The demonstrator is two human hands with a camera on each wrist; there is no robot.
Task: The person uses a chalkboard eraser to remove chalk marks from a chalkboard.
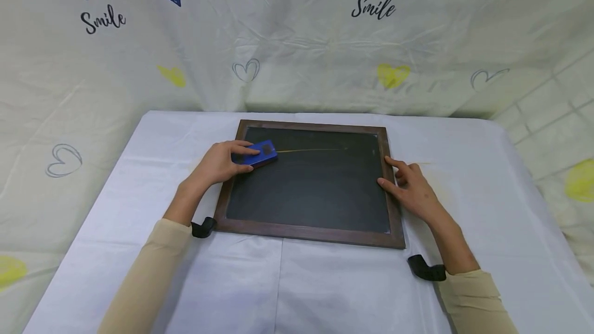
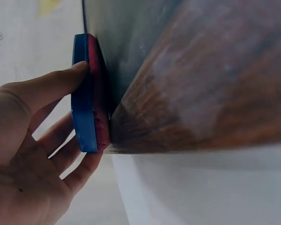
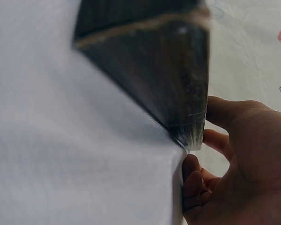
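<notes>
A chalkboard (image 1: 306,189) in a brown wooden frame lies on the white-covered table, a thin yellow chalk line (image 1: 308,150) running across its upper part. At its upper left, my left hand (image 1: 221,161) grips a blue chalkboard eraser (image 1: 263,152) between thumb and fingers. The left wrist view shows the reddish pad (image 2: 100,98) of the eraser facing the board, close to the frame. My right hand (image 1: 415,189) holds the frame's right side, thumb on the wood and index finger at the outer edge. In the right wrist view its other fingers (image 3: 194,185) are curled beside the frame.
The table (image 1: 241,282) has a white cloth with a faint yellow mark (image 1: 422,163) right of the board. Behind it hangs a curtain (image 1: 315,55) printed with hearts and "Smile". Black wrist mounts (image 1: 426,268) sit near both sleeves.
</notes>
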